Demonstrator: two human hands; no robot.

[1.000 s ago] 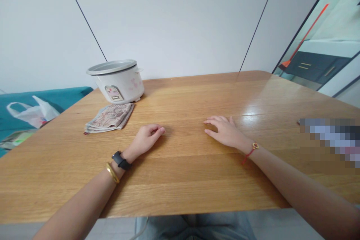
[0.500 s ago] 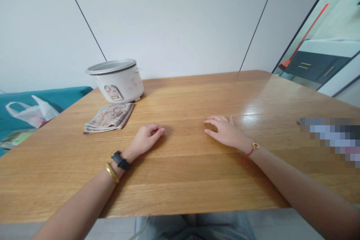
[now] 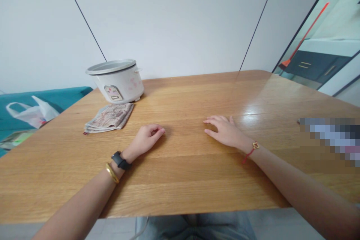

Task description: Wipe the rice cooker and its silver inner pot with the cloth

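Observation:
My left hand rests on the wooden table with its fingers loosely curled in and the thumb close to the index finger; nothing shows in it. Palm down on the table to the right lies my right hand, its fingers spread and holding nothing. A folded patterned cloth is the thing closest to my left hand, a little beyond it and to the left, not touching it. Right behind the cloth stands a white rice cooker with a floral panel and no lid on top.
A blurred-out patch covers something at the table's right side. Left of the table, a white plastic bag sits on a teal seat. A pale wall rises behind the table. An orange broom leans at the far right.

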